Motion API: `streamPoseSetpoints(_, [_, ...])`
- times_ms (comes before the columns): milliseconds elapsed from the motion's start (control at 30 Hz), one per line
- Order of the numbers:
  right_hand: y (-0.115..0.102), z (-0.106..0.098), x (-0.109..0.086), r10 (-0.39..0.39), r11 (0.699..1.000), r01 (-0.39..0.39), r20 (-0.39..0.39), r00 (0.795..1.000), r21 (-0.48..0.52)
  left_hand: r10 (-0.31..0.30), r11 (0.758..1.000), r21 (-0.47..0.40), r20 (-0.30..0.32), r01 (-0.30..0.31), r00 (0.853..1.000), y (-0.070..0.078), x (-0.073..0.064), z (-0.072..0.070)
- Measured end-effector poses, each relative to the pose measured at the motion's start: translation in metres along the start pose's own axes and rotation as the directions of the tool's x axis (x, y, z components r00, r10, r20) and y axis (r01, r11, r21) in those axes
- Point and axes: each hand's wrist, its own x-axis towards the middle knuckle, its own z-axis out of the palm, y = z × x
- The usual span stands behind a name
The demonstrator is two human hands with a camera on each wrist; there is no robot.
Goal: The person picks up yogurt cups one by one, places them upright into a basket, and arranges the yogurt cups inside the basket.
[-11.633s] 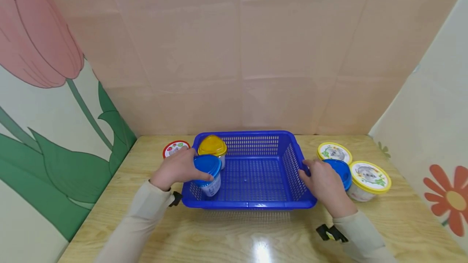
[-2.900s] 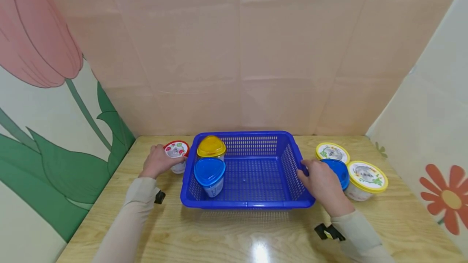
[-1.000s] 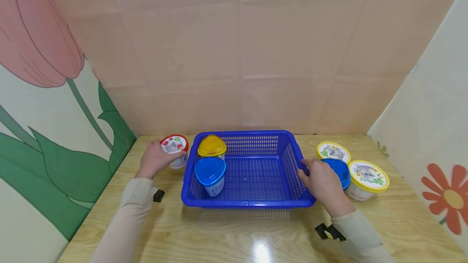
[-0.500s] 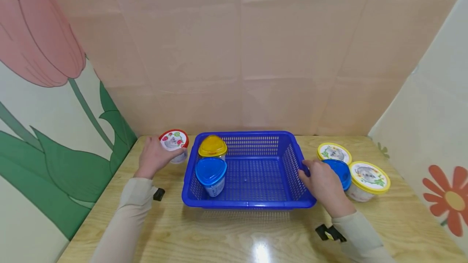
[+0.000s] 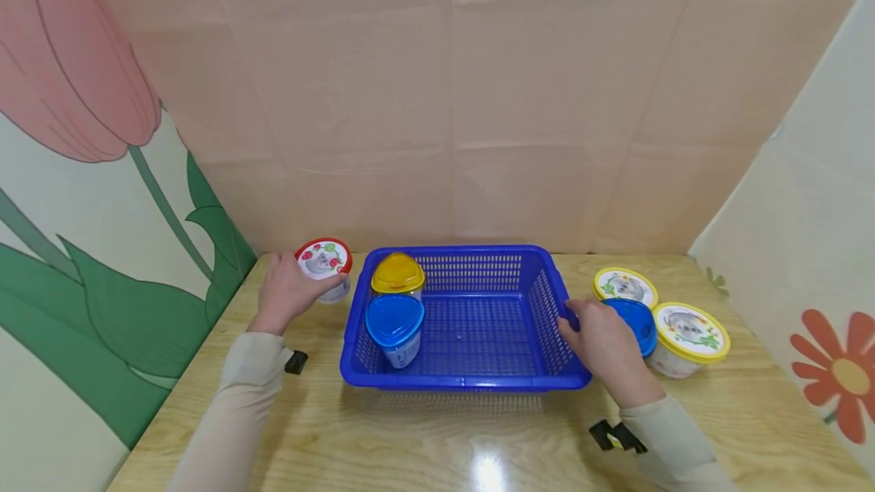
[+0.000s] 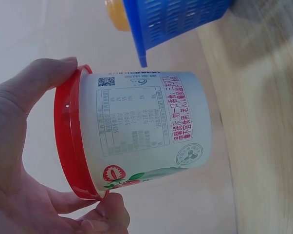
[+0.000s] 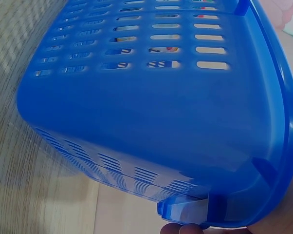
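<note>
My left hand (image 5: 285, 293) grips a small white plastic tub (image 5: 324, 260) by its red lid (image 6: 73, 141), left of the blue basket (image 5: 472, 382). In the left wrist view the tub's base is off the table and thumb and fingers span the lid's rim. Inside the basket, along its left side, stand a yellow-lidded tub (image 5: 398, 272) and a blue-lidded tub (image 5: 394, 321). My right hand (image 5: 604, 344) holds the basket's right rim. The right wrist view shows the basket's outer wall (image 7: 151, 105) with fingertips (image 7: 190, 229) at the rim; the rest of that hand is mostly hidden.
Right of my right hand stand two yellow-lidded tubs, a farther one (image 5: 625, 285) and a nearer one (image 5: 690, 332), with a blue-lidded tub (image 5: 634, 323) between them. A beige backdrop (image 5: 451, 97) rises behind the wooden table (image 5: 383, 446).
My left hand has let go of the blue-lidded tub in the basket, moved left, taken the red-lidded tub and raised it. The right hand and basket have stayed put.
</note>
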Motion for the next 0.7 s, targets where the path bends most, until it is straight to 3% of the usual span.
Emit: streamPoseSetpoints(700, [0.001,0.001,0.0,-0.014,1.0,0.014,-0.018,1.0,0.004,-0.015,0.998,-0.065,-0.02,0.014,1.0,0.013,-0.003,-0.011])
